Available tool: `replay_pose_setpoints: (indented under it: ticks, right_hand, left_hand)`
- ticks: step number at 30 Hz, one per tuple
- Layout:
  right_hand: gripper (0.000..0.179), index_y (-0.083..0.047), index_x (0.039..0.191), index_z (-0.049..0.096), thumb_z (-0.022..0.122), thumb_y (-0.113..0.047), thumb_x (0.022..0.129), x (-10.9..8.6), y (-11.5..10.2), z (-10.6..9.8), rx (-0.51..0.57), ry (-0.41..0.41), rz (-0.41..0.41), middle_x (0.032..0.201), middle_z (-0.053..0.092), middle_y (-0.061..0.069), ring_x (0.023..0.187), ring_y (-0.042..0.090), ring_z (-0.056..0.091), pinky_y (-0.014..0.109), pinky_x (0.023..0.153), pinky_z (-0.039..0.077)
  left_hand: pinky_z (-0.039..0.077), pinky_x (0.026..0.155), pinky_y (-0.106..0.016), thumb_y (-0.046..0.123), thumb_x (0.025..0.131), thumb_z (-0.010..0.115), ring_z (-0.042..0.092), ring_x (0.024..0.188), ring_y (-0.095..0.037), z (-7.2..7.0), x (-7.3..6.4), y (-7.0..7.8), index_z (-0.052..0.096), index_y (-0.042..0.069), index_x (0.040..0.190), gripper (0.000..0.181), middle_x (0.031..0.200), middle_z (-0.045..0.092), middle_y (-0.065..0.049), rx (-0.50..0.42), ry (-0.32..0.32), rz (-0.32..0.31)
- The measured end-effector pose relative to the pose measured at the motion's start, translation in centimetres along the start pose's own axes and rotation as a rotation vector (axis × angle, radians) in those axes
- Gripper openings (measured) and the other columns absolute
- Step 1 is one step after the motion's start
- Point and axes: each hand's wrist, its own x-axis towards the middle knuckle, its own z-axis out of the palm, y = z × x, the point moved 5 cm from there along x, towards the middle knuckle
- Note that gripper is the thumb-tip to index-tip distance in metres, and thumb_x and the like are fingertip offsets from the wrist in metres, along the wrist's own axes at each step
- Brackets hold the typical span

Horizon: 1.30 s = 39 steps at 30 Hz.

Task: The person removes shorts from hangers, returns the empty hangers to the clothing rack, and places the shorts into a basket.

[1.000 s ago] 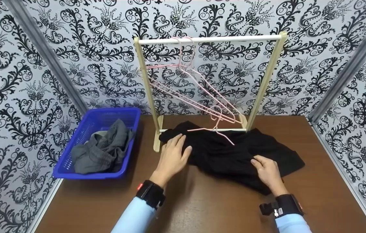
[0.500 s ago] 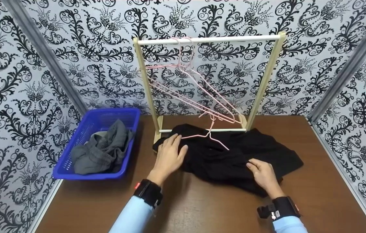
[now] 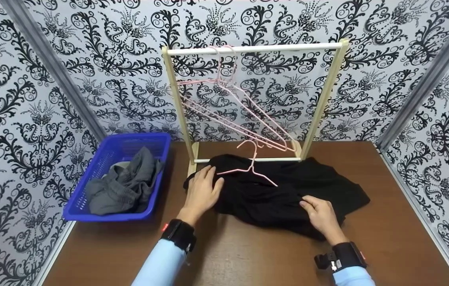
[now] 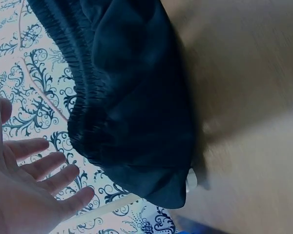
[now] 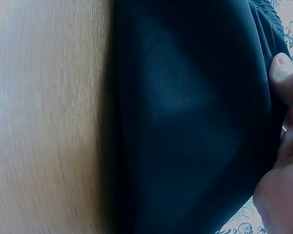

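Note:
A pair of black shorts with a gathered elastic waistband is spread on the table in front of the rack. A pink hanger stands up out of the waistband, its hook and sloping arms showing and its lower part hidden by the cloth. My left hand lies at the left end of the shorts; in the left wrist view its fingers are spread beside the waistband, holding nothing. With thumb and fingers, my right hand pinches the waist edge on the right side, also seen in the right wrist view.
Behind the shorts stands a small wooden rack with a white top bar. Pink hangers hang from that bar. A blue basket with grey clothing is on the left. Patterned walls enclose the table.
The hanger has shifted left and toward me, turning so its hook now points up and left. Both hands moved slightly left, the right still pinching the shorts, whose left end also shifted left.

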Motion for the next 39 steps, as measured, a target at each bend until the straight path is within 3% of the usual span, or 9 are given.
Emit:
replay_pose_setpoints:
  ticks: [4,17,24,32,39]
  right_hand:
    - [0.009,-0.006,0.088,0.073,0.071,0.002,0.092,0.0,-0.2,-0.1,0.025,0.013,-0.030,0.065,0.050,-0.010,0.060,0.003,0.042,0.027,0.060,0.041]
    - [0.011,-0.004,0.089,0.076,0.073,0.006,0.088,0.4,-1.1,-0.9,0.085,0.071,-0.113,0.069,0.064,-0.005,0.060,0.000,0.044,0.017,0.059,0.039]
    - [0.013,-0.001,0.089,0.077,0.071,0.011,0.087,0.8,-1.7,-1.3,0.147,0.084,-0.140,0.064,0.059,-0.006,0.052,-0.003,0.034,0.016,0.052,0.034]
    - [0.015,-0.003,0.088,0.077,0.074,0.010,0.085,1.2,-2.3,-1.5,0.130,0.123,-0.173,0.075,0.072,0.000,0.061,0.002,0.048,0.013,0.061,0.041]
    - [0.019,-0.004,0.088,0.078,0.075,0.013,0.082,1.3,-2.7,-1.4,0.154,0.148,-0.187,0.079,0.075,0.004,0.067,0.001,0.056,0.010,0.066,0.044]
  left_hand:
    - [0.040,0.108,-0.062,0.030,0.103,0.058,0.054,0.131,-0.044,0.1,0.0,-0.6,0.060,-0.004,0.138,0.049,0.142,0.058,-0.024,-0.003,-0.008,-0.018]
    - [0.037,0.110,-0.063,0.035,0.104,0.056,0.051,0.135,-0.043,-0.1,0.4,-2.3,0.054,-0.003,0.144,0.056,0.144,0.056,-0.025,-0.019,-0.056,-0.141]
    - [0.029,0.112,-0.067,0.040,0.106,0.052,0.051,0.135,-0.044,-0.2,0.6,-3.5,0.053,-0.002,0.144,0.057,0.143,0.057,-0.025,-0.029,-0.063,-0.215]
    - [0.026,0.110,-0.070,0.054,0.103,0.051,0.049,0.136,-0.042,-0.5,0.7,-4.4,0.054,0.002,0.146,0.067,0.147,0.056,-0.020,-0.058,-0.058,-0.288]
    - [0.027,0.107,-0.073,0.064,0.097,0.056,0.050,0.131,-0.043,-1.2,0.7,-4.8,0.060,0.007,0.140,0.072,0.134,0.060,-0.020,-0.075,-0.023,-0.338]
